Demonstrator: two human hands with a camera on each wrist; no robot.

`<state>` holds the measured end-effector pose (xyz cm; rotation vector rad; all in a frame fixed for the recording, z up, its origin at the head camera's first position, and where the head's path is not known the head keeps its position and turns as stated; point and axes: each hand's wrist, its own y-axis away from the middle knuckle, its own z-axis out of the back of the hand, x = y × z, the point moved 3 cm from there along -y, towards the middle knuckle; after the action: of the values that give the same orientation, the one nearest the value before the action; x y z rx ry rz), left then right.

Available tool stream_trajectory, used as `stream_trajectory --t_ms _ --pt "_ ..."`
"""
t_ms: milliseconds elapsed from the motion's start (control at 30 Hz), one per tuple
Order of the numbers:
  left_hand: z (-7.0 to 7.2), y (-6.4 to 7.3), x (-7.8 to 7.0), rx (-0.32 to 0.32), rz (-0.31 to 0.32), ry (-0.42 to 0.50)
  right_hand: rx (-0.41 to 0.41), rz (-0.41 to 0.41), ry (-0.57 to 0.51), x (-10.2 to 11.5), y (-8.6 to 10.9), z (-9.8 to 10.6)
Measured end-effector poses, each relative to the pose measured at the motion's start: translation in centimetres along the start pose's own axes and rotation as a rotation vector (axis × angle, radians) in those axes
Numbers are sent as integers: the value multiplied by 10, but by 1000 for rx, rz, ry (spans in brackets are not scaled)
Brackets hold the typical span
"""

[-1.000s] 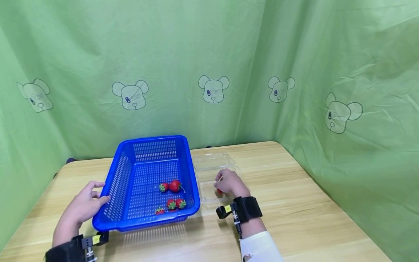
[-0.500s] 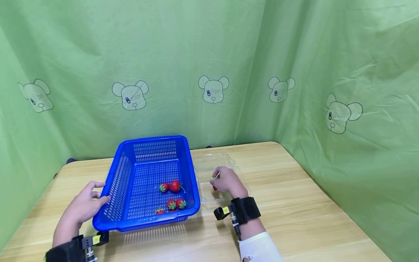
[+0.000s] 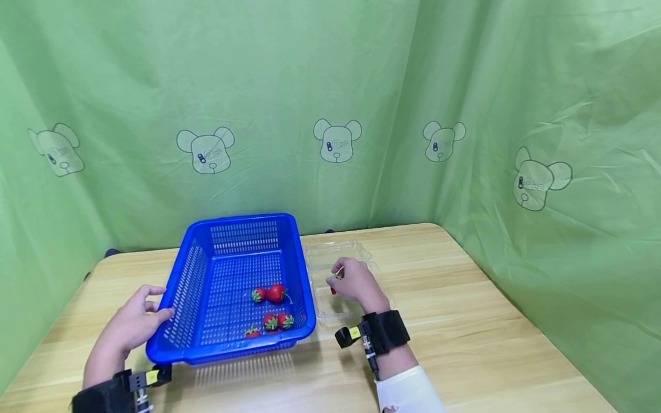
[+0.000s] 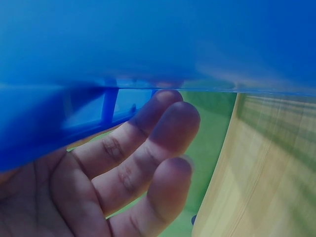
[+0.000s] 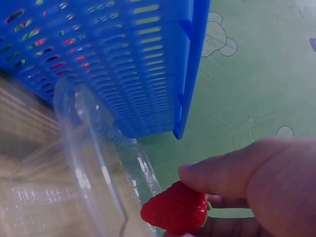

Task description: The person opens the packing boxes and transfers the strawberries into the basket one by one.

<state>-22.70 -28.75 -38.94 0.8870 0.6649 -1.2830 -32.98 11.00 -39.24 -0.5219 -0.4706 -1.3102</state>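
Observation:
A blue plastic basket [image 3: 227, 344] stands at the left of the table, with several strawberries [image 3: 276, 293] on its floor. My left hand [image 3: 135, 318] grips the basket's left rim, and in the left wrist view its fingers [image 4: 170, 128] curl beneath that rim. Between thumb and fingers my right hand [image 3: 357, 282] pinches a red strawberry [image 5: 175, 210] by its leafy end, tip pointing outward. The held strawberry is over a clear plastic clamshell box [image 3: 327, 312], which lies opened beside the basket's right wall. Part of the box is hidden behind the hand.
The wooden table [image 3: 480, 327] carries both containers. Green curtains [image 3: 289, 103] printed with mouse heads hang behind and along the sides. The box's transparent wall [image 5: 81, 148] rises close beside the basket in the right wrist view.
My right hand has lifted a little and shifted left toward the basket, carrying the strawberry along. The left hand and the basket have kept their places.

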Motion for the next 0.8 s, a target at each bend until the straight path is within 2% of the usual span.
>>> stream_trajectory --t_ms 233,800 --pt "0 0 0 -1 2 3 -47 35 10 4 0 2" --pt "0 0 0 -3 0 10 -105 92 -19 16 5 8"
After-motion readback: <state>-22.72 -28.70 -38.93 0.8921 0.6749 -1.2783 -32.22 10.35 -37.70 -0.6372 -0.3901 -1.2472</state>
